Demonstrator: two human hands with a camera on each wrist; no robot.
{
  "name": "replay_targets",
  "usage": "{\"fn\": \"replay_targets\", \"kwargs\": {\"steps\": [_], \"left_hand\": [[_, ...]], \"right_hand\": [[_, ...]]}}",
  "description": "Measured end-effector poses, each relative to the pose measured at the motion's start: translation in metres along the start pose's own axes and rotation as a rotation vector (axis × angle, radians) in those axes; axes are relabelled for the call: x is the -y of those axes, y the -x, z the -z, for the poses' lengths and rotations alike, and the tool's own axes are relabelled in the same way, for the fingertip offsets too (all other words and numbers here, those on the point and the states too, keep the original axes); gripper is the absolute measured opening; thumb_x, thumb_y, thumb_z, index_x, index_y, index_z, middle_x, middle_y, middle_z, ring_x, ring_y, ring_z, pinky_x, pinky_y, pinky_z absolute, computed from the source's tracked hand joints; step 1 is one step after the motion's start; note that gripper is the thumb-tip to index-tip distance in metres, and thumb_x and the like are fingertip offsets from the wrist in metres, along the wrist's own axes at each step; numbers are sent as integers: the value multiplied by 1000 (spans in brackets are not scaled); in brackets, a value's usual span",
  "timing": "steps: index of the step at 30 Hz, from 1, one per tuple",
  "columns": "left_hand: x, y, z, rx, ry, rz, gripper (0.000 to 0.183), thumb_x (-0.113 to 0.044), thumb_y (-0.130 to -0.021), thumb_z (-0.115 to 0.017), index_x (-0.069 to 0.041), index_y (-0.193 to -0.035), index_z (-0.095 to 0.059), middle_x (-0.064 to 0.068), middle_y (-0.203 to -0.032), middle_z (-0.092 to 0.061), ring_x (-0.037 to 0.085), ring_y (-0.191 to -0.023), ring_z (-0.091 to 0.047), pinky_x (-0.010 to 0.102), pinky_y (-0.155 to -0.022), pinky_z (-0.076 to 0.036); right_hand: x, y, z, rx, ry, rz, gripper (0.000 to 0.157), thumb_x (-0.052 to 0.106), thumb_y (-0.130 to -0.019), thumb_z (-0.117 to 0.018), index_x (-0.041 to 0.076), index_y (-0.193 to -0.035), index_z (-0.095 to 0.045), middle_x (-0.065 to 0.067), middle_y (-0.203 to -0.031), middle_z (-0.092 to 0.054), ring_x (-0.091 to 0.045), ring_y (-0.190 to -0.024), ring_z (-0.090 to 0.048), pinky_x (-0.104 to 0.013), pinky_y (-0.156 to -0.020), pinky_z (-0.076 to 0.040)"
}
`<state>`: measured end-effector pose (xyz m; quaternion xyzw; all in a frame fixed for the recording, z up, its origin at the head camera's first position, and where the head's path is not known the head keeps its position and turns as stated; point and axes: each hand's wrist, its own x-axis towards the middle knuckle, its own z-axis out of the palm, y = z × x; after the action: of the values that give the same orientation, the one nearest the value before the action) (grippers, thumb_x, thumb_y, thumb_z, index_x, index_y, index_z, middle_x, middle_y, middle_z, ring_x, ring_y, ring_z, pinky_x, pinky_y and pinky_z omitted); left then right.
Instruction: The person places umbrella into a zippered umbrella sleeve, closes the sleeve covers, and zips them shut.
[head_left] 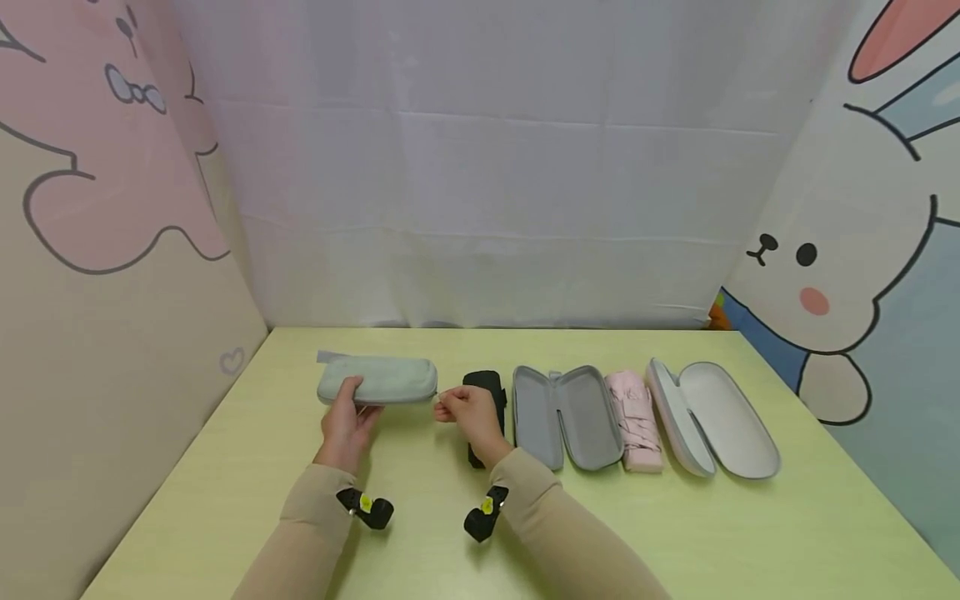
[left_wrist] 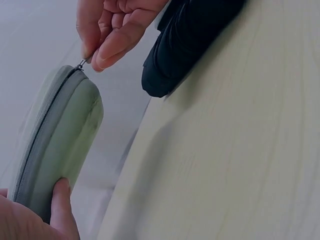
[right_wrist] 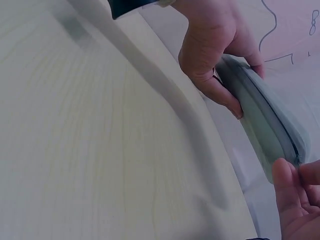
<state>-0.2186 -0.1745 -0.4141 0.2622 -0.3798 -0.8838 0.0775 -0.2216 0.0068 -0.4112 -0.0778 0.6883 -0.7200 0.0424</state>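
Note:
A pale green zip case (head_left: 382,379) is held over the left part of the table, its long side facing me. My left hand (head_left: 349,429) grips it near its left end, thumb on one face and fingers on the other. At the right end, my right hand (head_left: 471,414) pinches the small zipper pull (left_wrist: 82,65) between thumb and forefinger. The zipper (left_wrist: 39,127) runs along the case's edge, and its teeth look closed in the left wrist view. Just behind my right hand lies a black folded umbrella (head_left: 486,382), partly covered by that hand.
To the right, a grey case (head_left: 591,417) lies spread open. Beside it are a pink folded umbrella (head_left: 636,421) and an open white hard case (head_left: 731,417). A grey strip (head_left: 327,356) shows behind the green case. A white curtain (head_left: 495,208) hangs behind the table (head_left: 420,533).

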Motion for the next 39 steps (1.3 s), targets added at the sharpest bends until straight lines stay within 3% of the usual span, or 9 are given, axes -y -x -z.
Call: {"fn": "replay_targets", "kwargs": {"steps": [10,18,22,29,34,39], "left_hand": [[6,-1,-4,-72,8,-73,60,-16,-89,-57,-1,-137,-24,12,-113,-45,14,-80,-60,29,-80,-50],[8,-2,-6,-111,18,-86,58,-17,-89,-58,-2,-136,-27,10,-111,-45,13,-77,-60,28,-75,-51],[9,-1,-7,-110,23,-84,55,-17,-90,-56,-3,-135,-28,10,-110,-45,13,-76,-60,28,-76,-51],[10,-2,-9,-110,10,-83,60,-18,-90,-56,-2,-138,-24,10,-113,-44,17,-90,-57,28,-80,-49],[11,-4,-9,-118,18,-79,63,-19,-90,-57,-3,-140,-22,9,-114,-43,18,-97,-55,28,-81,-49],[13,-5,-10,-122,34,-78,62,-19,-90,-57,-3,-140,-22,9,-115,-41,20,-99,-53,28,-79,-50]], "right_hand": [[-17,-9,-1,-25,7,33,17,-2,-90,-57,-19,-95,-59,-22,-80,-66,-18,-65,-65,-31,-66,-54],[-20,-8,-3,11,51,51,17,0,-91,-56,-16,-96,-60,-24,-83,-65,-33,-76,-66,-34,-67,-54],[-21,-7,-4,15,65,70,17,0,-91,-56,-16,-95,-60,-22,-81,-66,-28,-73,-66,-32,-67,-54],[-15,1,-7,41,97,188,13,1,-90,-57,-12,-88,-61,-12,-74,-66,-18,-66,-66,-28,-62,-54],[-13,-1,-9,19,106,110,13,-1,-89,-57,-13,-90,-61,-19,-79,-66,-26,-70,-66,-30,-65,-54],[-5,4,-12,24,100,91,11,-4,-90,-55,-14,-90,-61,-26,-82,-65,-36,-75,-65,-35,-67,-54]]}}
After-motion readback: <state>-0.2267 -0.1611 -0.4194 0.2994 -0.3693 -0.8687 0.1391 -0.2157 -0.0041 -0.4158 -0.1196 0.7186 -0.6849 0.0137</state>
